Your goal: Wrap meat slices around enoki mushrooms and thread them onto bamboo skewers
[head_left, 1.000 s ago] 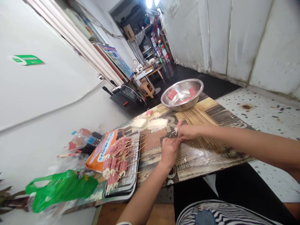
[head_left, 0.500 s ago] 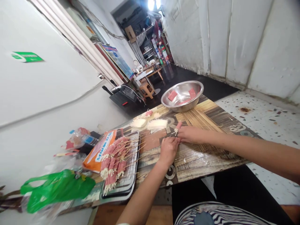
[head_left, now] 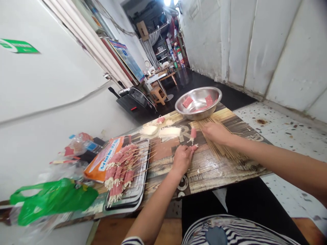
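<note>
My left hand point(head_left: 182, 159) rests on the patterned table, fingers closed round a small meat roll point(head_left: 194, 147) with pale ends. Just beyond it lies another pink meat roll point(head_left: 193, 132), pale enoki-like strands sticking out of its near end. To the right, my right hand point(head_left: 216, 132) is over a spread of bamboo skewers point(head_left: 222, 148), its fingers drawn together and pinching at the sticks; the fingertips are partly hidden. Pale bundles of enoki-like strands point(head_left: 170, 132) lie left of the rolls.
A steel bowl point(head_left: 181, 108) with pink meat slices stands at the table's far end. At left, a metal tray point(head_left: 140, 190) carries several skewered rolls point(head_left: 119, 168), beside an orange packet point(head_left: 102, 163) and a green plastic bag point(head_left: 61, 197). One roll point(head_left: 160, 120) lies near the far edge.
My right hand has moved away from my left hand, up and right onto the skewers. The roll in my left hand now shows, and the other roll lies apart from my hands.
</note>
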`<state>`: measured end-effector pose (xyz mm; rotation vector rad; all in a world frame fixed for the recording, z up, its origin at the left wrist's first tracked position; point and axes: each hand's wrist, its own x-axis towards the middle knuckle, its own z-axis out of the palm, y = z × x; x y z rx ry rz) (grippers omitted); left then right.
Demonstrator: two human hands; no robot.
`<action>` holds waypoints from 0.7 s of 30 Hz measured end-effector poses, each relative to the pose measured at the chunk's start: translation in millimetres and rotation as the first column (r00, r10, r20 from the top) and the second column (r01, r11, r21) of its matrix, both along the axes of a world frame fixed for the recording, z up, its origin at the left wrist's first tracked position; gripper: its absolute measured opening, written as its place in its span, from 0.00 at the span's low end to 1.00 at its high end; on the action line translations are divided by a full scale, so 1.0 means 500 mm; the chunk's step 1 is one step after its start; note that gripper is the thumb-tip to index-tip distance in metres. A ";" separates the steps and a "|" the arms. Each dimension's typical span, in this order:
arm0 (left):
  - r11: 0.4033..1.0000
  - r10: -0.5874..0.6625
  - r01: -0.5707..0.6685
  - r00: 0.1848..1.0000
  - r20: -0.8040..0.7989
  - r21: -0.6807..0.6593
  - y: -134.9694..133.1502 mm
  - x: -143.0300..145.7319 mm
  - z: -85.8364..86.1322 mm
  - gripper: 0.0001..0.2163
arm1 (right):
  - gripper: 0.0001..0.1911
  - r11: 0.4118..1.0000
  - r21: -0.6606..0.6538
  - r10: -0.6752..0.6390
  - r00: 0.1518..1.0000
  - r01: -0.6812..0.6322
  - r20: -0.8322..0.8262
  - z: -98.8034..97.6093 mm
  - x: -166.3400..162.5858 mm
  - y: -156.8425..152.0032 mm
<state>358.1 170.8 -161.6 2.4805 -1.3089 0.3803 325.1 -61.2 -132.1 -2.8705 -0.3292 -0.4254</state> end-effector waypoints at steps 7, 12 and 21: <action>0.997 -0.068 0.070 0.996 -0.054 0.032 -0.006 0.015 0.009 0.19 | 0.17 0.928 0.372 -0.030 0.996 -0.005 0.090 0.027 -0.206 0.053; 0.998 -0.069 0.069 0.997 -0.034 0.008 -0.009 0.017 0.010 0.18 | 0.15 0.924 0.370 -0.075 0.995 0.095 -0.069 -0.042 -0.280 0.088; 0.997 -0.077 0.077 0.995 0.065 -0.006 -0.007 0.012 0.004 0.16 | 0.11 0.994 -0.047 -0.098 0.993 0.095 -0.070 -0.047 -0.280 0.106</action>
